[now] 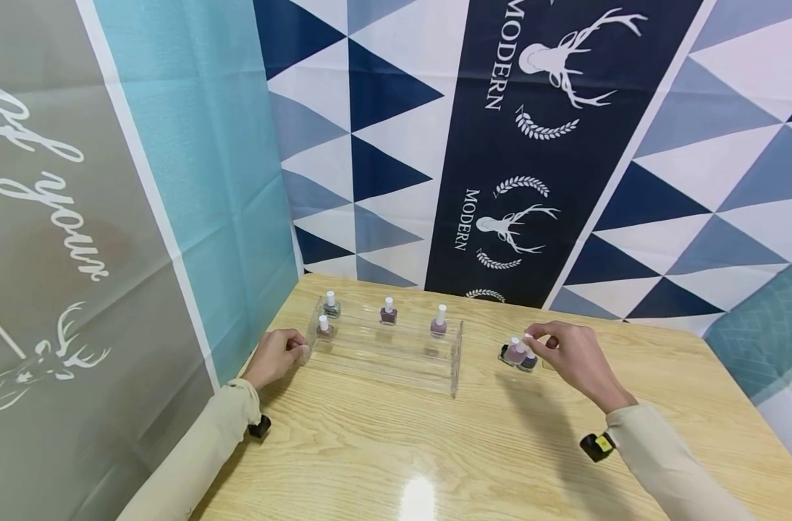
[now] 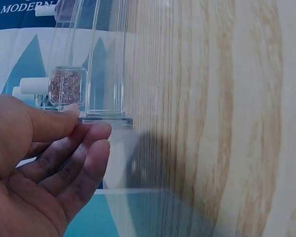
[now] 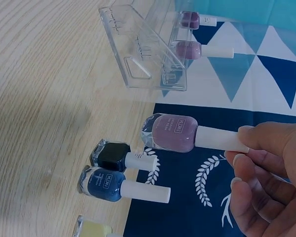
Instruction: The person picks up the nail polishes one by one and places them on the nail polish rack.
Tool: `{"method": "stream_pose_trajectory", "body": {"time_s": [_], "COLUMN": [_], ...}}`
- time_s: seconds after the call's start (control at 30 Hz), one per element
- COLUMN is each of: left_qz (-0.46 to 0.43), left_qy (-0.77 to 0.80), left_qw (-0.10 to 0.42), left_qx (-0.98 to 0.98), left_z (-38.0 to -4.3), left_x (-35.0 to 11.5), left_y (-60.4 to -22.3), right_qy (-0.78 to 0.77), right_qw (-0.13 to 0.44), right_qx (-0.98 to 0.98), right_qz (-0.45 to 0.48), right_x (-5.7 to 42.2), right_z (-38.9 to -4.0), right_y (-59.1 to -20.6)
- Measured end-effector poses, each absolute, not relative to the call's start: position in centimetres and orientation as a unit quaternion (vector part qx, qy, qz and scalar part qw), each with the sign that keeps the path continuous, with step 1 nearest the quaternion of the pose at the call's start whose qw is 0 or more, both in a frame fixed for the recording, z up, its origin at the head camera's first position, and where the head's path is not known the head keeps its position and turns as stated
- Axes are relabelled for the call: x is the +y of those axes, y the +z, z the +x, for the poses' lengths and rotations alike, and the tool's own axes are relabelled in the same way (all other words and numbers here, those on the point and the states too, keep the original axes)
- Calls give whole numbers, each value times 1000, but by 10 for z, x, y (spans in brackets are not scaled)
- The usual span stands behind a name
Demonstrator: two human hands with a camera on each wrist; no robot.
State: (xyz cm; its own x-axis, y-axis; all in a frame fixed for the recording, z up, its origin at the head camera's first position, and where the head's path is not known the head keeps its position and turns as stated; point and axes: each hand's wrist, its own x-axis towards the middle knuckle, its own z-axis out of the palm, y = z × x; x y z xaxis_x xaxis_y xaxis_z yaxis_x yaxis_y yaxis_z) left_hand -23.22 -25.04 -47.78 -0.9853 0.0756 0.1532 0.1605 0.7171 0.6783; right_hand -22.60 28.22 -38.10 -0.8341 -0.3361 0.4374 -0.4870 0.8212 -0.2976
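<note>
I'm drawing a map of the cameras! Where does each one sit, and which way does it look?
Head: worn on the head, facing forward and down at the clear rack; shows left grip, right grip, beige sleeves.
Left wrist: worn there, facing the rack's left end; shows left grip.
Right wrist: worn there, facing the held pink nail polish bottle; shows right grip.
Both wrist views share the rack, from opposite ends.

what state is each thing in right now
clear rack, partly filled
rack bottles, all four capped, upright
held pink bottle, capped
dark bottle, capped, standing
blue bottle, capped, standing
yellow bottle, cut off, state unclear
left hand, pinching the rack's end
right hand, pinching pink bottle's cap
</note>
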Motion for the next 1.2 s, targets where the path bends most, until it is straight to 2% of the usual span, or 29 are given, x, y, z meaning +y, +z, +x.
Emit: {"method": "stream_pose_trajectory", "body": {"time_s": [0.2, 0.77, 1.2], "left_qz": [-64, -65, -63], "left_qy": [-366, -364, -364], "left_qw": [60, 65, 66], "left_qx": [-926, -927, -927], "left_z": [-232, -233, -234], "left_x": [-249, -251, -251], "left_y": [-476, -479, -479], "right_qy": [207, 209, 210], "right_qw": [175, 191, 173], "right_qx": [-938, -928, -930], "right_qz": [216, 243, 248], "right_x": [278, 260, 244], "right_z": [-226, -230, -231], "right_y": [-379, -376, -370]}}
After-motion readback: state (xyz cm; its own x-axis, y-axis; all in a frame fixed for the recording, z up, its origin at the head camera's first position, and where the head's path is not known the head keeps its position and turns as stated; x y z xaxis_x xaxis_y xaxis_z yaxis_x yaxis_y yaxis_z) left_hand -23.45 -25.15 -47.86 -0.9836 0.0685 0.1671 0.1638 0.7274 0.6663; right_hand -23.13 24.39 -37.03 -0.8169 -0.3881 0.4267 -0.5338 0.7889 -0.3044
